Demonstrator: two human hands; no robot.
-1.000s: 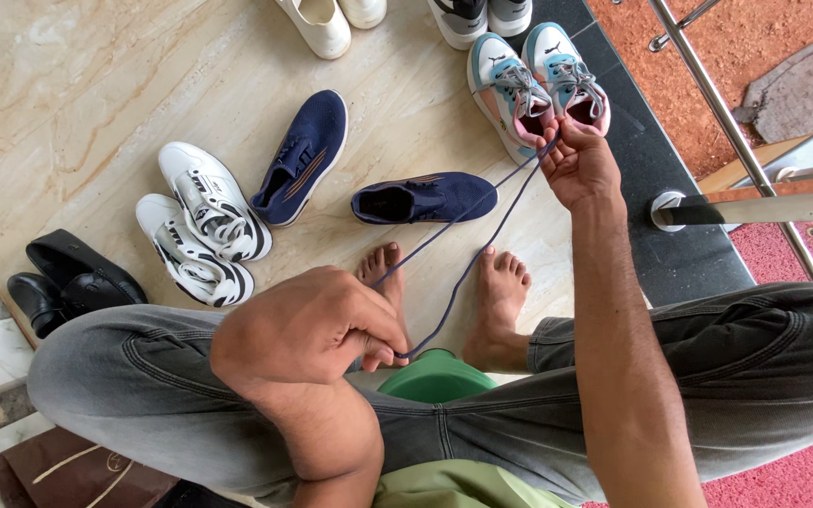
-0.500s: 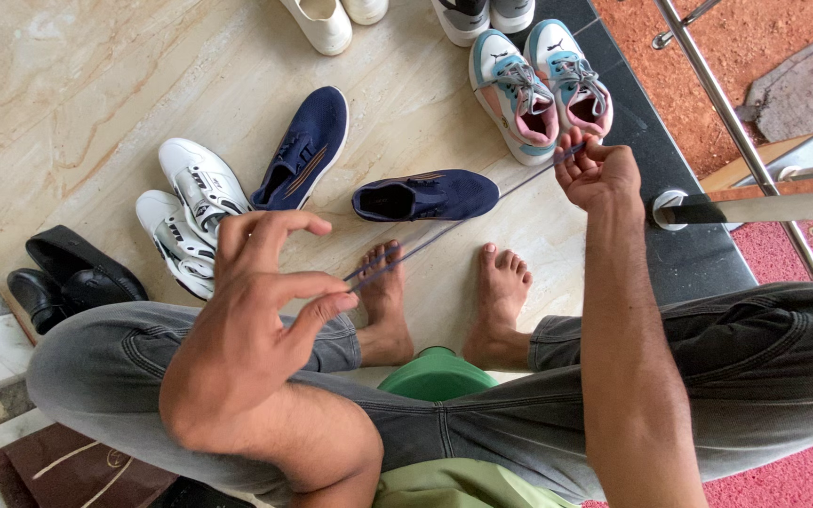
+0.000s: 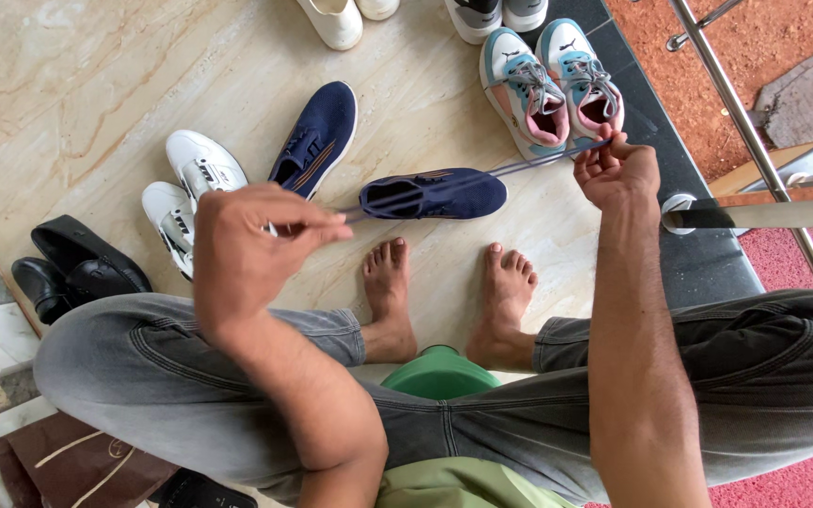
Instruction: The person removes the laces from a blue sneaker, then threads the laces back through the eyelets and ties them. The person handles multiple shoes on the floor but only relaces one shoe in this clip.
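- Since a second ago the left hand (image 3: 242,246) has risen from the lap to sit level with the white sneakers, and the dark blue shoelace (image 3: 468,179), which hung then in a slack loop towards the feet, now runs nearly straight between both hands.
- That hand pinches one end of the doubled lace between thumb and fingers; the right hand (image 3: 621,171) pinches the other end, just below the teal-and-pink sneakers (image 3: 549,83).
- I judge the lace is being drawn out taut and even, free of any shoe.
- It passes in the air over the navy slip-on shoe (image 3: 435,194) lying on its side on the marble floor (image 3: 77,85); whether it touches that shoe I cannot tell.
- A second navy shoe (image 3: 317,136) lies near, beside the white sneakers with dark markings (image 3: 195,183); black leather shoes (image 3: 72,273) stand by the floor's edge at the left.
- Packaging: a brown paper bag (image 3: 68,466) with a thin pale loop marking sits at the lower left, partly cut off.
- Each teal sneaker has a small dark logo on its toe cap, too small to describe.
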